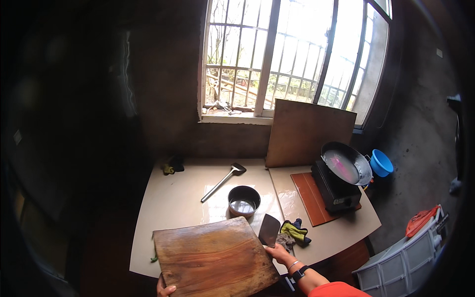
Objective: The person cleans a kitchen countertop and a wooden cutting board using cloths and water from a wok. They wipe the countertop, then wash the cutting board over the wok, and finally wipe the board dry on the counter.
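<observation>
A thick wooden cutting board (217, 256) is held tilted over the near part of the table. My left hand (165, 289) grips its lower left corner, thumb on top. Beside the right edge of the board, my right hand (279, 254) holds a cleaver (269, 229) with the blade pointing away from me; whether this hand also touches the board, I cannot tell. Just beyond the board stands a round dark-lined pot (243, 200). A metal wok spatula (222, 182) lies behind the pot to the left. A small green piece (154, 259) shows at the board's left edge.
Yellow-and-dark cloth (295, 231) and a grey rag (285, 241) lie right of the cleaver. A black portable stove (336, 191) carries a tilted wok (345, 163) with cloudy contents. Behind are a blue basin (381, 163) and upright board (311, 133). A grey plastic container (400, 256) stands lower right.
</observation>
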A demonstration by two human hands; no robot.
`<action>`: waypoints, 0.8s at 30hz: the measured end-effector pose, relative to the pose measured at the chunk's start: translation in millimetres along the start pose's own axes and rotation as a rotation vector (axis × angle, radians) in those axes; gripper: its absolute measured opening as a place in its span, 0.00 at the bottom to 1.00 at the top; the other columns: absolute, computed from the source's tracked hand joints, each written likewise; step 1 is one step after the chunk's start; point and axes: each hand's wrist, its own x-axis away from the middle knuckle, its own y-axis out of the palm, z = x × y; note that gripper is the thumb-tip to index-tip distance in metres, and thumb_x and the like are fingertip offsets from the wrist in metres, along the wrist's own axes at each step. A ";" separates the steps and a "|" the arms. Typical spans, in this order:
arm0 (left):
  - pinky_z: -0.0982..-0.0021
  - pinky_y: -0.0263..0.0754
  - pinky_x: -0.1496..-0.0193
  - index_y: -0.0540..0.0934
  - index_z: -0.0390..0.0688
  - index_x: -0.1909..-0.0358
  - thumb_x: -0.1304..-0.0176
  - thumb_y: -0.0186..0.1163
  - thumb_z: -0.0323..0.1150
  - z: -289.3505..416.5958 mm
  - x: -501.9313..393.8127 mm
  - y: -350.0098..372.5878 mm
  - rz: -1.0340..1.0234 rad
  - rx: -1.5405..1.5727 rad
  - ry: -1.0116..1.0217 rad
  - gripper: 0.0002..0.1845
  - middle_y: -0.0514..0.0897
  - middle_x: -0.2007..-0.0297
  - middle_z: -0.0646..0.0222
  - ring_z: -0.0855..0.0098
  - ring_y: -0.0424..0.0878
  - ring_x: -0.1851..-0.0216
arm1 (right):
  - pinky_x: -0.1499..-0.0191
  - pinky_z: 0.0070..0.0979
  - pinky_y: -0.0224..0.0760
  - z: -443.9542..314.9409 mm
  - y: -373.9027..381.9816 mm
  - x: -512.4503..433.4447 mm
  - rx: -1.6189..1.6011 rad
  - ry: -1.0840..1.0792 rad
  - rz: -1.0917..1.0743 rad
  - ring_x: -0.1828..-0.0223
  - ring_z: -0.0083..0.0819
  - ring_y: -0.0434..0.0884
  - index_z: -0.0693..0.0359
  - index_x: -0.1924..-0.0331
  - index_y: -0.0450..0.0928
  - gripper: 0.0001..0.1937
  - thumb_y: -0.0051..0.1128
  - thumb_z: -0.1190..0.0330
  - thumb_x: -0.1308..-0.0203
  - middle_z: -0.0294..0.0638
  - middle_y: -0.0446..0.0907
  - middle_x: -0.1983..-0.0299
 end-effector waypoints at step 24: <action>0.76 0.66 0.51 0.70 0.34 0.48 0.45 0.58 0.31 -172.4 -148.4 51.2 0.104 0.200 -0.164 0.22 0.76 0.56 0.70 0.77 0.73 0.57 | 0.68 0.42 0.72 -58.1 -8.0 -21.7 1.325 -0.313 0.303 0.71 0.51 0.79 0.65 0.67 0.68 0.08 0.35 0.72 0.43 0.57 0.77 0.74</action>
